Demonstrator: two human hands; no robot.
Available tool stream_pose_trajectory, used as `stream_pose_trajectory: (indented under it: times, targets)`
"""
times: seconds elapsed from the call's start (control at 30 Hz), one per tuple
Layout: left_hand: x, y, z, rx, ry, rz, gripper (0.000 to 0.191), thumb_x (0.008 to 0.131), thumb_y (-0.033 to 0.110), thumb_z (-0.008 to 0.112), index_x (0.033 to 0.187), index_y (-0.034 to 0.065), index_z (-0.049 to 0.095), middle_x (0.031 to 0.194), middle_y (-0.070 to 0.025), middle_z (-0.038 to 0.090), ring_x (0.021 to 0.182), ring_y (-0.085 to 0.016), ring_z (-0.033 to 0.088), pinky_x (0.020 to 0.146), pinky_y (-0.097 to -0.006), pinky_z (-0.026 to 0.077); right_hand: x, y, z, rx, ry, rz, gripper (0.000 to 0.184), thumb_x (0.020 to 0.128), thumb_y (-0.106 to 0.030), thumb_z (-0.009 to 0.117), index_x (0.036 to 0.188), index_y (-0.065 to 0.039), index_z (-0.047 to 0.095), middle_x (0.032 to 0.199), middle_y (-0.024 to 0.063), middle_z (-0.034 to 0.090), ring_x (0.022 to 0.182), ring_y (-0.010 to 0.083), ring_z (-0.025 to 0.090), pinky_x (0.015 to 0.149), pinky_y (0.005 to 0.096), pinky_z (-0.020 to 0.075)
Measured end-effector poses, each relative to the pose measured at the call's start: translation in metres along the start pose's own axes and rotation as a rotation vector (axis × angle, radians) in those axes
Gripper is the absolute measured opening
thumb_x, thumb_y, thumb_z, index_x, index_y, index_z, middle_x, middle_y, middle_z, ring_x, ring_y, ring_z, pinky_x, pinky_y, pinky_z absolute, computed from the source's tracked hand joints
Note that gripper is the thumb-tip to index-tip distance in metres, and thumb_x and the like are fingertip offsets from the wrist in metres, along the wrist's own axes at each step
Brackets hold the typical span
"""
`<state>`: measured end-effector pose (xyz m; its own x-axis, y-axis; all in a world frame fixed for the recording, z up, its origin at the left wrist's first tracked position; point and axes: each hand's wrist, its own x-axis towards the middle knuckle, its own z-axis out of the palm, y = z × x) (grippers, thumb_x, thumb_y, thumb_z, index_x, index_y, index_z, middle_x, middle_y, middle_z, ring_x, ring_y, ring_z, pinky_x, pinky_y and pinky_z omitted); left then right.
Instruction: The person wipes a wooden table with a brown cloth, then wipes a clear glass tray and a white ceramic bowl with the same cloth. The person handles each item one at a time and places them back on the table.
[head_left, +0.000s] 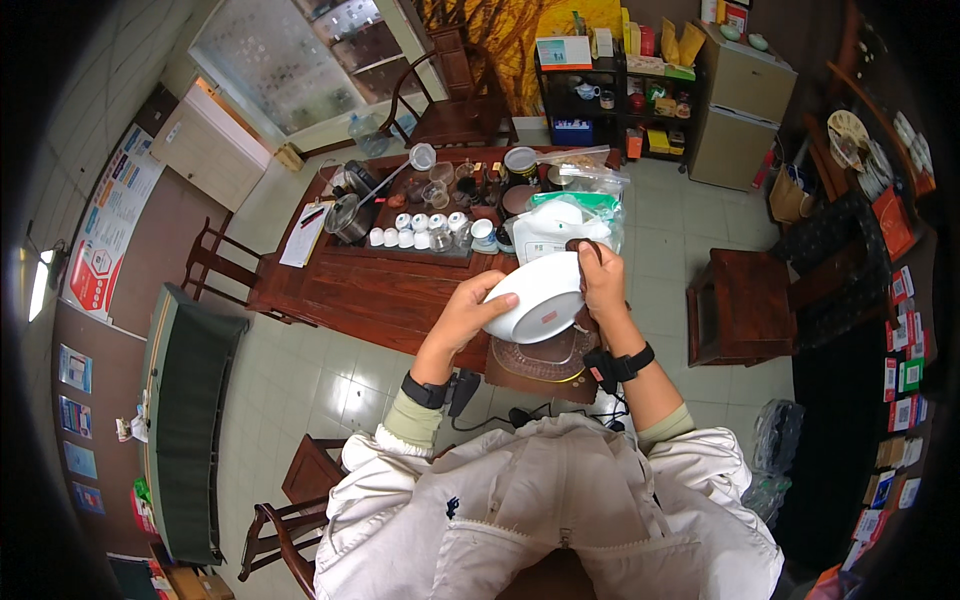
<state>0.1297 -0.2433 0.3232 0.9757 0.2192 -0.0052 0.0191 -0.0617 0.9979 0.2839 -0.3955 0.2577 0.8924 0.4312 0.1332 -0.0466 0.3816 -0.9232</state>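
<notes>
My left hand (474, 306) grips the left edge of a white ceramic dish (536, 292), its thumb lying on the outer side. The dish is tilted, so its underside with a foot ring and a red mark faces me. At the dish's right edge my right hand (602, 277) is closed on a dark brown cloth (583, 246), pressed against the rim. Below the dish, a clear patterned glass tray (525, 362) rests on a brown mat (501, 381) at the table's near corner. The inside of the dish is hidden.
On the wooden table (360, 292) stand white cups (405, 238), a steel pot (348, 217), a clipboard with paper (306, 234), a strainer (422, 157) and plastic bags (562, 225). A wooden chair (742, 304) stands at the right, another (311, 469) at lower left. Cables (491, 426) run below the table edge.
</notes>
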Motion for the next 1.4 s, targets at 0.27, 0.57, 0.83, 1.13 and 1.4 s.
stream_pose_trajectory:
  times: [0.27, 0.57, 0.83, 1.13, 1.4]
  targets:
    - [-0.003, -0.006, 0.02, -0.102, 0.066, -0.01, 0.027, 0.083, 0.015, 0.073, 0.102, -0.0024, 0.064, 0.089, -0.0029, 0.064, 0.079, -0.009, 0.057, 0.07, -0.0244, 0.046, 0.02, 0.027, -0.007, -0.028, 0.23, -0.049, 0.032, 0.097, -0.029, 0.054, 0.089, 0.001, 0.064, 0.067, -0.0023, 0.053, 0.058, 0.0095, 0.048, 0.055, 0.0268, 0.042]
    - [-0.005, -0.023, 0.014, -0.096, 0.204, 0.038, 0.027, 0.085, 0.011, 0.071, 0.106, -0.0031, 0.062, 0.095, -0.0064, 0.067, 0.081, -0.01, 0.06, 0.072, -0.025, 0.049, 0.01, 0.02, -0.019, -0.155, 0.209, -0.223, 0.025, 0.098, -0.023, 0.053, 0.105, 0.0, 0.054, 0.081, 0.0037, 0.06, 0.065, 0.0104, 0.056, 0.061, 0.0261, 0.0481]
    - [-0.004, -0.019, 0.03, 0.011, 0.289, 0.058, 0.017, 0.085, 0.012, 0.07, 0.094, -0.0008, 0.063, 0.083, -0.0018, 0.063, 0.074, -0.007, 0.055, 0.066, -0.023, 0.044, -0.006, -0.012, 0.005, -0.705, 0.023, -0.447, 0.04, 0.087, -0.016, 0.065, 0.119, 0.001, 0.05, 0.114, 0.0183, 0.052, 0.101, 0.0357, 0.056, 0.086, 0.0408, 0.0463]
    - [0.002, -0.028, 0.039, 0.123, 0.303, 0.145, 0.016, 0.086, 0.006, 0.068, 0.1, -0.0008, 0.063, 0.086, -0.0004, 0.063, 0.077, -0.007, 0.055, 0.068, -0.0235, 0.046, -0.045, -0.028, 0.035, -0.499, -0.222, -0.57, 0.024, 0.078, -0.008, 0.073, 0.101, -0.004, 0.067, 0.103, 0.0097, 0.056, 0.084, 0.0223, 0.061, 0.072, 0.033, 0.0501]
    - [-0.011, -0.032, 0.044, 0.055, 0.341, 0.103, 0.012, 0.085, 0.006, 0.068, 0.091, -0.0011, 0.062, 0.079, -0.0013, 0.061, 0.073, -0.007, 0.054, 0.065, -0.0247, 0.045, -0.019, -0.021, 0.019, -0.526, 0.012, -0.584, 0.022, 0.08, -0.005, 0.07, 0.1, 0.0, 0.064, 0.101, 0.0131, 0.057, 0.089, 0.0286, 0.06, 0.076, 0.0336, 0.0494]
